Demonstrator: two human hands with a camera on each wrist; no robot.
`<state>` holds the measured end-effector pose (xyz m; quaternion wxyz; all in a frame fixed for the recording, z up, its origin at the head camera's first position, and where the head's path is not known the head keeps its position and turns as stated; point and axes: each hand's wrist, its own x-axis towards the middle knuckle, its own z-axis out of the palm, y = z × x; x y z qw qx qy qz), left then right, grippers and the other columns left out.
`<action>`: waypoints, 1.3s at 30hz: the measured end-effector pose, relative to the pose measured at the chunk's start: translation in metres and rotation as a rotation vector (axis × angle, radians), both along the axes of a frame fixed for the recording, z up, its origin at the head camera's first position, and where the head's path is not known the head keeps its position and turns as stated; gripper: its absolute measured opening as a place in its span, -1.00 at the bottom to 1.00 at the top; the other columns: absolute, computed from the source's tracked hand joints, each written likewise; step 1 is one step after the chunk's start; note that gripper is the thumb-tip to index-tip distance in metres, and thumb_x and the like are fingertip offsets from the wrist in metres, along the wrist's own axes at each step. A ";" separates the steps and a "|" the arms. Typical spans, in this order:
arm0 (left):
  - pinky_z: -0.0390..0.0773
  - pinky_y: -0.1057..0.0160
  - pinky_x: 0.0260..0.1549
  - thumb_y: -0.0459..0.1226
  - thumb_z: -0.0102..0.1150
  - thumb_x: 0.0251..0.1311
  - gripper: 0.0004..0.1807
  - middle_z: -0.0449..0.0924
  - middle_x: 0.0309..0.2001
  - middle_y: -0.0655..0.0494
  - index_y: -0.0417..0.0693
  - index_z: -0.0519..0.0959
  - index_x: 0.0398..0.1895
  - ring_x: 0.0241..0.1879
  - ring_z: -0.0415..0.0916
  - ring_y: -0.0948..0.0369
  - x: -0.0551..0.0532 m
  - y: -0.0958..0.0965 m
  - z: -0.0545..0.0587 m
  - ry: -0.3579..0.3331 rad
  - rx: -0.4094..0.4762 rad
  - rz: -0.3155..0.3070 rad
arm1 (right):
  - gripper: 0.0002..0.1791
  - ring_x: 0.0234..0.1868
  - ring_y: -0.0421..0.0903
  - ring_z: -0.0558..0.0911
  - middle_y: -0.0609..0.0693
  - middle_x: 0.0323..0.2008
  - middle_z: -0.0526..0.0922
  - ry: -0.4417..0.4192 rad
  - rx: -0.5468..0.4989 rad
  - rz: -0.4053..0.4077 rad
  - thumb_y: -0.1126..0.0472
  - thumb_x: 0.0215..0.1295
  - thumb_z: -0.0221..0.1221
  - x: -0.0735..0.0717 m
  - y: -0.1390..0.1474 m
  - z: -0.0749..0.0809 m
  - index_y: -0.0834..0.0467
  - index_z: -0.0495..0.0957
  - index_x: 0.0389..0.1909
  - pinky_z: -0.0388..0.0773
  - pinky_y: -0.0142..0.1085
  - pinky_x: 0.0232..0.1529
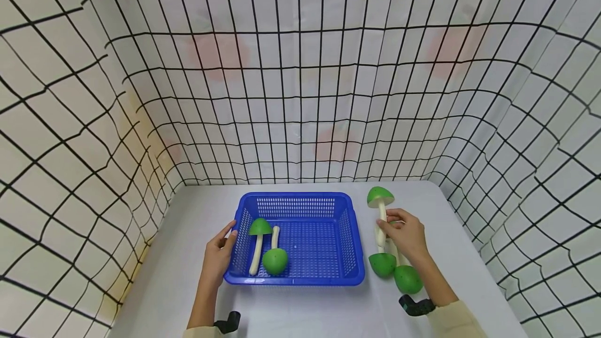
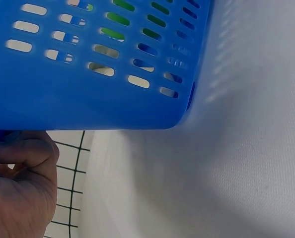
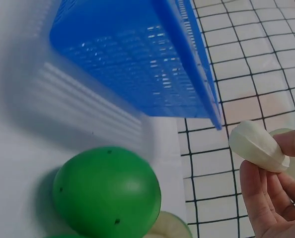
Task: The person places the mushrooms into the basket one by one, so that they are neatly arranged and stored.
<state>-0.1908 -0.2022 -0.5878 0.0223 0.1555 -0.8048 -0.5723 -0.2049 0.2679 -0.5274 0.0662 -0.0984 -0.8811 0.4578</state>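
My left hand (image 1: 218, 255) grips the left rim of a blue plastic basket (image 1: 319, 280), its thumb and fingers at the edge in the left wrist view. Inside, at the basket's left, lie two toy mushrooms: one has its green cap (image 1: 260, 226) toward the back, the other its green cap (image 1: 275, 261) toward the front. Right of the basket, my right hand (image 1: 407, 234) pinches the white stem of another toy mushroom (image 1: 381, 197), cap pointing away. The stem's rounded end (image 3: 257, 144) shows between thumb and fingers in the right wrist view.
Two more green-capped mushrooms (image 1: 382, 265) (image 3: 108, 191) lie on the white table (image 1: 310, 309) below my right hand, stems partly hidden. A black wire grid (image 1: 300, 119) backed by white cloth stands behind the table and on both sides.
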 end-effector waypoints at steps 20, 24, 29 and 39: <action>0.57 0.31 -0.34 0.17 -0.04 0.35 -0.49 0.48 -0.15 -0.12 0.45 0.37 0.35 -0.25 0.47 0.06 0.000 0.001 0.001 -0.002 -0.009 0.002 | -0.49 -0.33 -0.19 0.68 0.14 -0.16 0.61 0.034 -0.174 0.072 -0.04 0.16 0.36 -0.006 -0.033 0.008 0.15 0.55 0.04 0.66 -0.32 -0.34; 0.57 0.31 -0.34 0.16 -0.03 0.35 -0.48 0.47 -0.16 -0.12 0.43 0.36 0.36 -0.25 0.48 0.06 0.000 0.000 0.000 0.001 -0.013 0.003 | -0.51 -0.32 -0.20 0.67 0.13 -0.15 0.61 0.044 -0.171 0.084 -0.02 0.17 0.36 -0.008 -0.038 0.009 0.14 0.54 0.05 0.67 -0.26 -0.31; 0.56 0.31 -0.36 0.15 -0.02 0.35 -0.49 0.48 -0.17 -0.12 0.43 0.37 0.35 -0.27 0.48 0.06 0.001 0.001 0.001 0.007 -0.005 -0.004 | -0.53 -0.33 -0.19 0.69 0.13 -0.16 0.63 0.053 -0.186 0.113 0.00 0.17 0.36 -0.005 -0.044 0.015 0.15 0.55 0.03 0.67 -0.24 -0.33; 0.53 0.30 -0.37 0.16 -0.03 0.35 -0.50 0.48 -0.18 -0.12 0.45 0.38 0.34 -0.28 0.47 0.07 0.001 0.001 0.003 0.010 -0.001 -0.009 | -0.52 -0.33 -0.17 0.67 0.18 -0.16 0.62 0.062 -0.214 0.157 0.04 0.18 0.36 -0.003 -0.059 0.019 0.20 0.53 0.05 0.67 -0.24 -0.35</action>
